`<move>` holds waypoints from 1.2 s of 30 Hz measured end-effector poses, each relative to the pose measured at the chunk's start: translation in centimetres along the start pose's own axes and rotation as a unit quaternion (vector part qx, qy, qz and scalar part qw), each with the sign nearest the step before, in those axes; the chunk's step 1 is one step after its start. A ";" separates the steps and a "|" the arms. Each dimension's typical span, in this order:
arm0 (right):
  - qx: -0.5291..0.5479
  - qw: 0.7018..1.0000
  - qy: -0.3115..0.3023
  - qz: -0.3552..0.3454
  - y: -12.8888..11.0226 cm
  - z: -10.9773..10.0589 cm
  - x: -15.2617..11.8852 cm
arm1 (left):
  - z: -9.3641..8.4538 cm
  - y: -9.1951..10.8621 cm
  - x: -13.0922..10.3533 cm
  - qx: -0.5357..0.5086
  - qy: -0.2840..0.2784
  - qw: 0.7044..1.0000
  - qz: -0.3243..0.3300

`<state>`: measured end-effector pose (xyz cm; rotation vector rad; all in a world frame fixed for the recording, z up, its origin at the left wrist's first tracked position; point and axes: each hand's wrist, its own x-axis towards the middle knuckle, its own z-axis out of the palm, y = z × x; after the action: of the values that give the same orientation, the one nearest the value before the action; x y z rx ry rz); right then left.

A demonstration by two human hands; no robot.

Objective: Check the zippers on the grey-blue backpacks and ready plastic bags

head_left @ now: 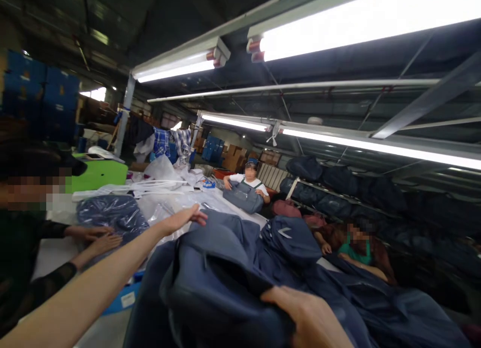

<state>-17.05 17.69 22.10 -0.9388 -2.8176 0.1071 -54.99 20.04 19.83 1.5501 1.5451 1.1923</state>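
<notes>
A dark navy fabric bag [210, 283] fills the near middle of the table, its opening gaping toward my right side. My right hand [304, 308] has its fingers curled over the edge of that opening, with part of the hand cut off by the frame's lower border. Stretched far forward, my left hand [190, 218] is at the far side of the bag, by a raised fold of navy cloth. Its fingers point right and look extended; whether they touch the cloth I cannot tell. More navy bags [291, 237] lie close behind and to the right.
At left, a co-worker's hands [97, 240] rest on a plastic-wrapped navy bag [112, 212]. Another person across the table holds a bag [243, 196]; a third sits at right. A blue box [126, 298] stands under my left arm. Light tubes [361, 27] hang overhead.
</notes>
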 end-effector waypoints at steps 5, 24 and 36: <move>0.017 0.994 0.039 0.097 1.0 -3.0 3.7 | -1.7 -0.1 -2.2 -0.063 0.234 0.970 0.021; 0.030 0.994 0.068 0.086 4.0 -6.6 3.1 | 0.0 -1.5 -5.4 -0.132 0.309 0.942 0.010; 0.024 0.992 0.076 0.093 3.0 -4.5 8.1 | 3.3 -3.6 -5.9 0.312 0.048 0.947 0.064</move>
<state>-20.82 24.98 27.28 -1.1449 -2.5735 0.1191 -52.85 15.18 14.37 2.0380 2.0435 0.8910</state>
